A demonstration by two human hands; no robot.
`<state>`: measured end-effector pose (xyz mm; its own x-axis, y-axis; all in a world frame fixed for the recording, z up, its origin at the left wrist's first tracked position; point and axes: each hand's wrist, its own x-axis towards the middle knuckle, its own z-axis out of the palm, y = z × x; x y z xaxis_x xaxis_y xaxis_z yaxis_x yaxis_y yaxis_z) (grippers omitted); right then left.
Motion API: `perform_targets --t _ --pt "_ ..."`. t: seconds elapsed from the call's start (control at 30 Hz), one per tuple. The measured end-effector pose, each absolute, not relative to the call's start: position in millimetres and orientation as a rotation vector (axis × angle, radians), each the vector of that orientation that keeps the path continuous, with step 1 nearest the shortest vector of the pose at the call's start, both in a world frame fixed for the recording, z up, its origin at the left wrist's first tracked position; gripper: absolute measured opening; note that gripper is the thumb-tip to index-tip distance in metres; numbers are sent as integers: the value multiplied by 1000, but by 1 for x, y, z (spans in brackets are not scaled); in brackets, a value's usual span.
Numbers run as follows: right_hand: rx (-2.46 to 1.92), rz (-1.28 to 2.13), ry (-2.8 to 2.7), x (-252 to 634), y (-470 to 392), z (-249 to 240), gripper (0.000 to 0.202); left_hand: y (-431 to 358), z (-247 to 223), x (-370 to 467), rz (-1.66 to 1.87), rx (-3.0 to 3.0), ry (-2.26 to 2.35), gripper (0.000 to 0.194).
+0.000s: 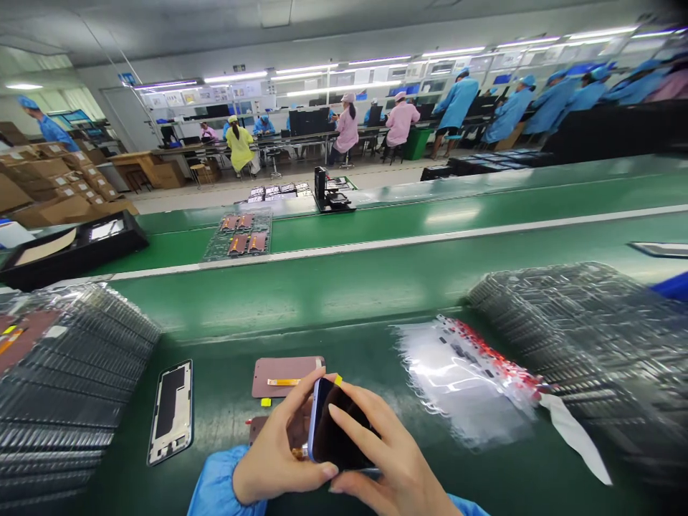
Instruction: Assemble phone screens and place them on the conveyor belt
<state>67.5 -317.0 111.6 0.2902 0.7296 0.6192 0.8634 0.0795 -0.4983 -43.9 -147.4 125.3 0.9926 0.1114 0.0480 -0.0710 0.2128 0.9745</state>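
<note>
Between my two hands is a smartphone point(340, 437) with a dark glossy screen and a blue side edge, tilted toward me. A small yellow tab sticks out at its top. My left hand point(279, 451) wraps its left edge, thumb near the lower corner. With fingers across the screen, my right hand point(392, 451) grips the right side. Just beyond lies a brownish display panel point(269, 369) with an orange flex cable and a yellow tab. Another panel point(258, 427) is partly hidden under my left hand. Left of them lies a phone frame point(170, 412) with a pale inner side.
Stacked clear plastic trays stand at left point(102, 373) and right point(580, 337). Clear film strips with red ends point(462, 380) lie right of my hands, near a white strip point(577, 437). Behind, a green conveyor point(376, 229) carries a tray of panels point(236, 244). Co-workers sit farther back.
</note>
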Motion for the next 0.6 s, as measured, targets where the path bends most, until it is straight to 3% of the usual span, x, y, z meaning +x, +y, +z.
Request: perform_targets --t 0.6 --pt "-1682 -247 -1487 66 -320 114 65 -145 127 -48 67 1255 -8 87"
